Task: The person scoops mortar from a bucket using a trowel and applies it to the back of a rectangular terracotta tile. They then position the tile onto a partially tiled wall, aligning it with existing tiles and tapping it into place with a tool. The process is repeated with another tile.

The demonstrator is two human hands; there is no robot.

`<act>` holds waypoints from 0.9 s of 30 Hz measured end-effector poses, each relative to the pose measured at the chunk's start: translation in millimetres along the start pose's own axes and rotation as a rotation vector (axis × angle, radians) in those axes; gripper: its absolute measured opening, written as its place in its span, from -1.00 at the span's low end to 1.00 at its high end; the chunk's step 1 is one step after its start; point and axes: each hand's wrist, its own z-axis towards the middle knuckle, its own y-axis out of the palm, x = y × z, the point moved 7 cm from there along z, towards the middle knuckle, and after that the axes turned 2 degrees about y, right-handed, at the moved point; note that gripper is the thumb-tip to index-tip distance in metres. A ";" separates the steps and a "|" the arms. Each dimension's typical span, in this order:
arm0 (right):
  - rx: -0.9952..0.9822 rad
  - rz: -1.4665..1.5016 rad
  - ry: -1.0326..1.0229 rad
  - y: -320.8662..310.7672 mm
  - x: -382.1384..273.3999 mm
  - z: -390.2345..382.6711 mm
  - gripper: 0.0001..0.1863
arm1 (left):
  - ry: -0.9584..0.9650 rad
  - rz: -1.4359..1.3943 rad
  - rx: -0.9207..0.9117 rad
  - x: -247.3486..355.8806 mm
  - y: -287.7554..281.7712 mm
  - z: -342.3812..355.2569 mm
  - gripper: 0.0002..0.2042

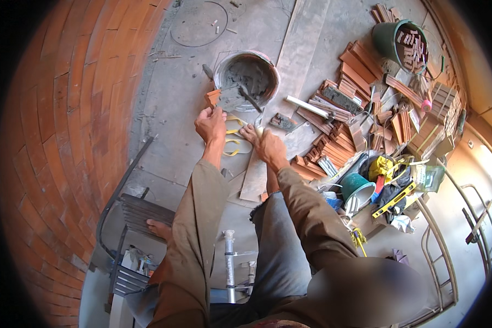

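My left hand (210,123) grips a small orange tile piece (212,97) at the lower left rim of a round bucket (272,82) of wet grey mortar (243,74). My right hand (269,145) is closed on a trowel's cream handle (259,131); its dark, mortar-coated blade (250,98) reaches over the bucket's lower right part. Yellow straps (232,146) lie between and beneath my hands. My bare foot (249,132) rests just left of the right hand, partly hidden by it. A mortar-crusted lump (283,121) lies right of the trowel.
An orange brick surface (65,136) curves along the left. Stacked tile strips (339,147), a filled green bucket (385,41), a teal bucket (355,191) and a yellow level (393,199) crowd the right. A dark slatted metal step (145,213) and railings (440,246) are lower down.
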 end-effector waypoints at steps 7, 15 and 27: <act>0.018 -0.104 0.061 -32.2 -18.5 -34.2 -0.54 | -0.287 -0.254 -0.043 -21.8 0.2 -15.3 -0.74; 0.252 -0.021 -0.228 -42.5 -47.1 -73.0 -0.59 | -0.608 -0.430 0.002 -32.1 8.5 -13.9 -0.75; 0.081 0.079 -0.125 -21.6 -51.5 -85.5 -0.47 | -0.712 -0.568 -0.061 -31.7 31.6 -26.5 -0.76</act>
